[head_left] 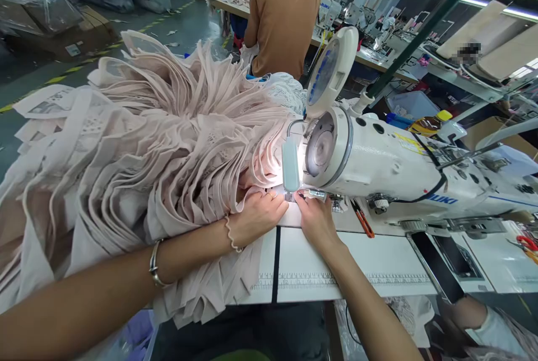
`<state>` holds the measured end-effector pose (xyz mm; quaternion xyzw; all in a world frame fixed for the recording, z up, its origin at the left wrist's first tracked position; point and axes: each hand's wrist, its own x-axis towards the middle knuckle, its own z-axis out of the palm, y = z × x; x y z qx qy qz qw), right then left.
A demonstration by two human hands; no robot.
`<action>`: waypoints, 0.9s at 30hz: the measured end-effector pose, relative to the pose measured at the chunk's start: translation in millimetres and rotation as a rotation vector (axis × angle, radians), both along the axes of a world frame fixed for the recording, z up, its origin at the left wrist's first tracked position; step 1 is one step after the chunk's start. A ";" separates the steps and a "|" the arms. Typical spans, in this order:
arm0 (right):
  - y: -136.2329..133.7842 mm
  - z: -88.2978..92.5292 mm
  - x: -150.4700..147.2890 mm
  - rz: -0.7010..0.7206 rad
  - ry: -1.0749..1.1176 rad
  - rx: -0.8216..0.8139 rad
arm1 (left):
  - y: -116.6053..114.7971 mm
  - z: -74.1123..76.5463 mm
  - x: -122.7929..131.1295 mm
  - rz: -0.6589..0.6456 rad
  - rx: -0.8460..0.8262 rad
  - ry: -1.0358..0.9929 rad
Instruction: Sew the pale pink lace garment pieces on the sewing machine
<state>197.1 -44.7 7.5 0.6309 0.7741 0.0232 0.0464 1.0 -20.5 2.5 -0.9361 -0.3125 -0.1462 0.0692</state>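
A large heap of pale pink fabric pieces [180,142] with lace parts covers the left of the sewing table [311,271]. Beside the needle area of the white sewing machine [378,153], my left hand [260,215] has its fingers closed on the edge of the pink fabric. My right hand [317,218] is just right of it, under the machine head, fingers bent together at the needle area; what they hold, if anything, is hidden. A lit lamp [290,165] hangs above both hands.
Orange-handled snips [362,220] lie right of my right hand. Farther right are a phone [436,265] and red-handled scissors [527,242]. Another person's hand [466,313] is at the lower right. A person in a brown top [286,19] is beyond the heap.
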 end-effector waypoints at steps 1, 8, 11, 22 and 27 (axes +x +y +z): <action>0.0 -0.3 -0.5 -0.001 0.000 0.001 | 0.3 1.1 0.1 -0.006 0.050 0.011; 1.1 1.8 -2.0 0.003 -0.034 -0.019 | 2.1 0.9 0.6 -0.070 0.168 0.016; 1.3 4.3 -3.0 -0.002 -0.025 -0.020 | 1.5 1.2 1.3 -0.077 0.193 0.018; 1.6 7.5 -4.8 -0.020 -0.023 -0.056 | 2.4 2.2 -0.4 -0.075 0.194 0.069; 4.8 4.8 -0.2 -0.025 0.036 -0.070 | 2.8 2.9 -0.2 -0.074 0.148 0.057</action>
